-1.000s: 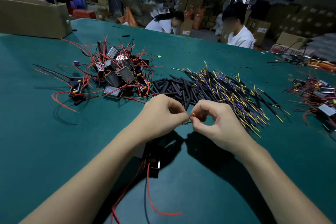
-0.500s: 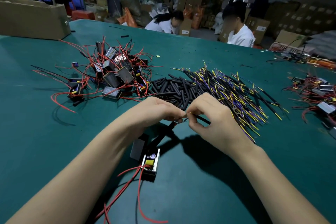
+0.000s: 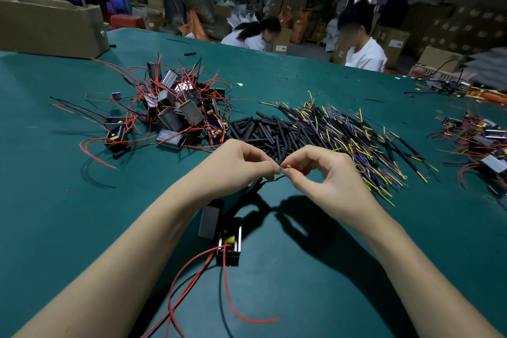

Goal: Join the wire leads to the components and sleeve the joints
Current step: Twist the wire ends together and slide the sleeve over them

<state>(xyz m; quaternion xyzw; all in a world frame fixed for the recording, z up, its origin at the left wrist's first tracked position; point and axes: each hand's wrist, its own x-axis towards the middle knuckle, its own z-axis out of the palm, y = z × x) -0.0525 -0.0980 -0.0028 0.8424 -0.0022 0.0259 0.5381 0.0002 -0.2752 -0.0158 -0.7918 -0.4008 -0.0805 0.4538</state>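
Green table (image 3: 356, 269), two hands (image 3: 236, 164) (image 3: 329, 175), one wire joint (image 3: 284, 169).

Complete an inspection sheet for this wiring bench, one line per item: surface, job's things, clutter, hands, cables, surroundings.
Surface: green table, matte.
Job's things: component lying under the hands; pile of components far left; black sleeves centre; yellow and blue wire leads right.
Clutter: second heap of parts at right edge; cardboard box far left.
Hands: left hand and right hand both pinch wire ends together.
Cables: red leads trail from the component toward the near edge.
Surroundings: two seated people, stacked cartons behind.
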